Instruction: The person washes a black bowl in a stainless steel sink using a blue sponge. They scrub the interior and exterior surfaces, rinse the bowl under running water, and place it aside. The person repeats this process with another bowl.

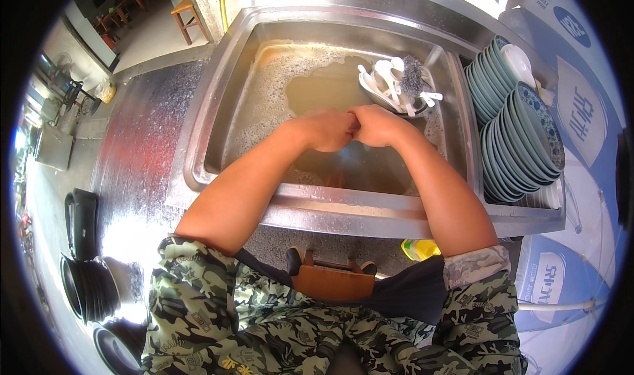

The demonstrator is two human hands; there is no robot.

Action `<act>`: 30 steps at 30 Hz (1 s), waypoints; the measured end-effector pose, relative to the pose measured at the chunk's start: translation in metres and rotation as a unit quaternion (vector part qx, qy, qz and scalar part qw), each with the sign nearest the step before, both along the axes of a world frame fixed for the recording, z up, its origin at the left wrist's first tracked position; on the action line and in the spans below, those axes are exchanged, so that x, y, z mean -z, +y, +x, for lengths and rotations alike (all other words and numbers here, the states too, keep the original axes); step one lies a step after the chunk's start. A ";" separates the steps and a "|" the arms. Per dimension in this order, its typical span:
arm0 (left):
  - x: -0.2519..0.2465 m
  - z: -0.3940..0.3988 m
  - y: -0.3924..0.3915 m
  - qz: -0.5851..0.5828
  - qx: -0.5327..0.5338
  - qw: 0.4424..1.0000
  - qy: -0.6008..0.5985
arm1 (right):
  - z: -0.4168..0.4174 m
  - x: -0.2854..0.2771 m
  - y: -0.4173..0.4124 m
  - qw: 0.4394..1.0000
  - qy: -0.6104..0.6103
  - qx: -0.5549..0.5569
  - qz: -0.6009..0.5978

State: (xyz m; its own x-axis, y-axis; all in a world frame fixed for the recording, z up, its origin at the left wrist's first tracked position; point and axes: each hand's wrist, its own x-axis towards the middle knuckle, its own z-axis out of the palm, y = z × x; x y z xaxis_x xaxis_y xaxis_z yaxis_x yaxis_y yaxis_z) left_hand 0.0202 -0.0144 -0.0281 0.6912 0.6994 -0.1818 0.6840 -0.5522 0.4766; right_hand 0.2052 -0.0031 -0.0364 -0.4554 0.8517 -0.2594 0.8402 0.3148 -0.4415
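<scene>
My left hand (327, 129) and my right hand (377, 126) meet over the cloudy water of a stainless steel sink (317, 193). Their fingers touch and curl together; whether anything small lies between them is hidden. Just beyond my right hand, a bowl (384, 100) sits in the water, heaped with white spoons (387, 75). A metal wire scourer (412, 78) rests on top of the spoons. Foam (257, 93) floats along the sink's left and far sides.
Stacked blue-green plates (515, 147) and a white bowl (517, 60) fill the right compartment. At lower left are dark stacked bowls (89, 288). A yellow bottle (420, 249) lies below the sink's front edge, near a wooden stool (333, 282). A wet metal counter (143, 127) adjoins the sink's left side.
</scene>
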 end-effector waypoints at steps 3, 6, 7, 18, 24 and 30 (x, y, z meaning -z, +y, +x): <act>-0.001 -0.001 -0.002 -0.008 -0.008 1.000 -0.016 | 0.000 0.001 0.000 1.000 0.002 0.000 0.002; -0.002 -0.001 -0.001 -0.009 -0.008 1.000 -0.014 | 0.000 0.001 0.000 1.000 0.001 0.002 0.003; -0.002 -0.001 -0.002 -0.008 -0.008 1.000 -0.012 | 0.000 0.001 -0.001 1.000 0.001 0.003 0.002; -0.002 0.000 -0.002 -0.006 -0.006 1.000 0.007 | -0.001 -0.003 -0.002 1.000 -0.009 -0.003 0.001; 0.000 0.000 -0.001 0.002 -0.001 1.000 0.010 | -0.003 -0.006 -0.005 1.000 -0.010 -0.005 0.006; -0.001 0.000 -0.001 0.000 -0.001 1.000 0.011 | -0.003 -0.006 -0.004 1.000 -0.010 -0.004 0.003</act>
State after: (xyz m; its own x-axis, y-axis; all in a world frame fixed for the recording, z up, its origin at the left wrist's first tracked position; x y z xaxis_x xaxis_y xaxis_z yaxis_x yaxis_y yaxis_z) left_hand 0.0207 -0.0155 -0.0276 0.6856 0.7007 -0.1973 0.6954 -0.5503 0.4622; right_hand 0.2024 -0.0073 -0.0306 -0.4579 0.8490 -0.2638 0.8458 0.3246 -0.4233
